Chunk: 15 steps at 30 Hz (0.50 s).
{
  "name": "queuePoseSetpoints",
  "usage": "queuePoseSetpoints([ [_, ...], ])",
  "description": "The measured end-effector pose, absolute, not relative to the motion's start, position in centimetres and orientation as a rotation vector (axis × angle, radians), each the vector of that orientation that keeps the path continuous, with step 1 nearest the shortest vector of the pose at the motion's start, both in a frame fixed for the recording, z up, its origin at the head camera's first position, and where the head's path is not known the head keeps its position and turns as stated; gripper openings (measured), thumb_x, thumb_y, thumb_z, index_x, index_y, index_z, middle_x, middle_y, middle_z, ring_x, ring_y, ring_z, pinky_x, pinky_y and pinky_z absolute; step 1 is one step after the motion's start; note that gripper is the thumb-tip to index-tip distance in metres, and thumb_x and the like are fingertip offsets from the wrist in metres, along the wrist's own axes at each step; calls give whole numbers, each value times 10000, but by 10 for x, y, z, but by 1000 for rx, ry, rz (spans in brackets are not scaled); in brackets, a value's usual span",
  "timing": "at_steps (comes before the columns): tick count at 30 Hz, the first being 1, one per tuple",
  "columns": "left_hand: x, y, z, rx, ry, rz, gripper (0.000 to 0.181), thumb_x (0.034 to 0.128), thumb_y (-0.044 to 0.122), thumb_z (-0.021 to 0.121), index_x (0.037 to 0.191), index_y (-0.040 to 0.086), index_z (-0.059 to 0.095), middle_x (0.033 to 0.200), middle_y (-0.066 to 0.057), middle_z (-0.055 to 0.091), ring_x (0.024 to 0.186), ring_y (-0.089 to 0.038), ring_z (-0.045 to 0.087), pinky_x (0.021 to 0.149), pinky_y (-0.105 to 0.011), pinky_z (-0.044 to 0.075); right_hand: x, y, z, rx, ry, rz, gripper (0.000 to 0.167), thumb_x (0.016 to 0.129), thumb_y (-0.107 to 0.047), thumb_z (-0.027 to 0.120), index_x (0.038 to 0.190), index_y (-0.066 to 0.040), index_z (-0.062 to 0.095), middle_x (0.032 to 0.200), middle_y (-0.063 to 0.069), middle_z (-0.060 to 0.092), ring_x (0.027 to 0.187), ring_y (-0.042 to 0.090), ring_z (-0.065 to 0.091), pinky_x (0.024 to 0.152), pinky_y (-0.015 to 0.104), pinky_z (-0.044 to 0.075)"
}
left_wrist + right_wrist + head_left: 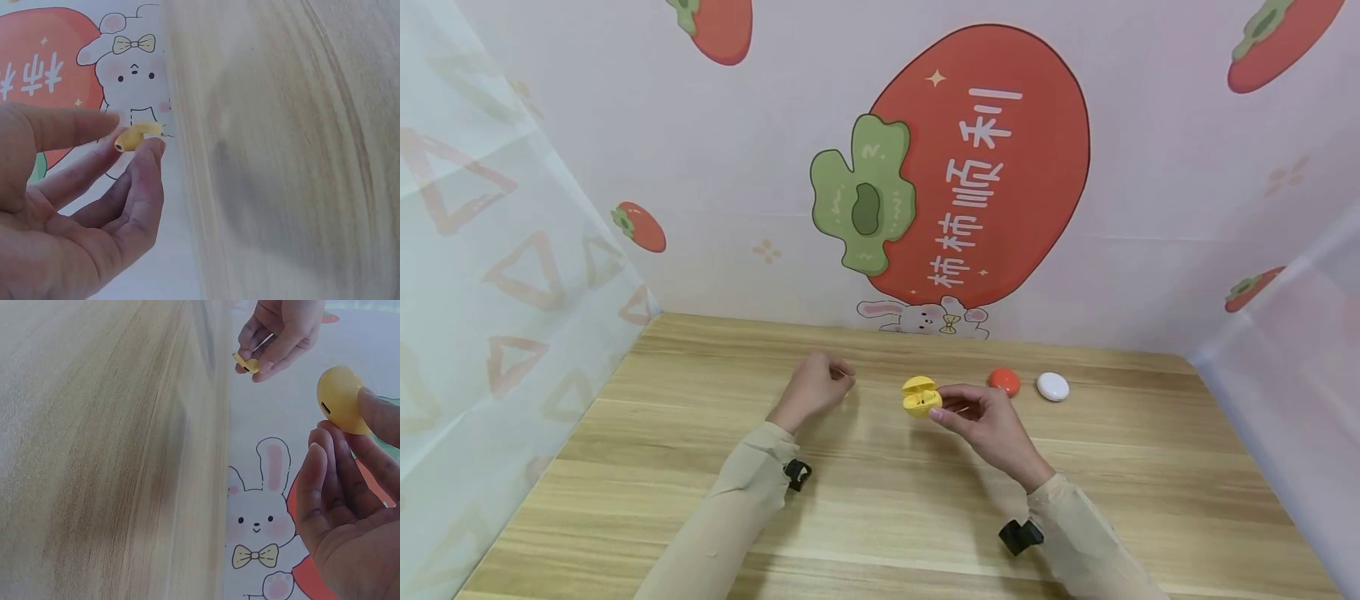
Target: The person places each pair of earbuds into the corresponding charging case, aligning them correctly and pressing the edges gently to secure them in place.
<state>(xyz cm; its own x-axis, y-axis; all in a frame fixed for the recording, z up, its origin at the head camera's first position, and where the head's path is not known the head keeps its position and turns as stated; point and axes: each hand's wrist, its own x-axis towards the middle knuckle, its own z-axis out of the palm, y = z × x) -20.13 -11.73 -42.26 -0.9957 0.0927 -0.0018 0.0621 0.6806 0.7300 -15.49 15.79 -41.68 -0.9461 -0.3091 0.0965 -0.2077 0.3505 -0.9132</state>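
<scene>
My left hand (812,392) is raised above the table's left-middle part. In the left wrist view its thumb and fingers pinch a yellow wireless earbud (131,139), which the right wrist view also shows. With the fingertips and thumb of my right hand (997,429) I hold a small rounded yellow earbud case (919,407) up off the table. Its lid (918,384) stands raised, and a dark spot shows inside; whether an earbud sits there I cannot tell. A dark slot marks the case's (340,394) outer shell in the right wrist view. The two hands are apart.
A round red case (1004,382) lies just beyond my right hand, and a round white case (1052,387) lies to its right. Both rest on the wooden table (865,517). A printed cloth backdrop (737,142) rises along the table's far edge and both sides.
</scene>
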Motion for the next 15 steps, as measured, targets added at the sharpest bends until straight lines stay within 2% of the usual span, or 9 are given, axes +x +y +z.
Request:
queuePoseSetpoints([
  [7, -200, -116, -420, 114, 2825, 1287, 86, 911, 66, 738, 981, 30, 772, 907, -51, 739, 860, -194, 681, 834, -405, 538, -154, 158, -416, -487, 2501, -1670, 317, 895, -150, 794, 1180, -24, 732, 1097, 97, 733, 914, 220, 685, 784, 270, 571],
  [15, -199, -115, -417, 195, 2823, 1397, 102, 884, 17, 761, 985, 5, 765, 891, -54, 733, 827, -198, 704, 772, -357, 575, -154, 158, -416, -481, 2504, -1667, 324, 898, -157, 792, 1186, -24, 728, 1096, 95, 732, 917, 218, 684, 786, 270, 570],
])
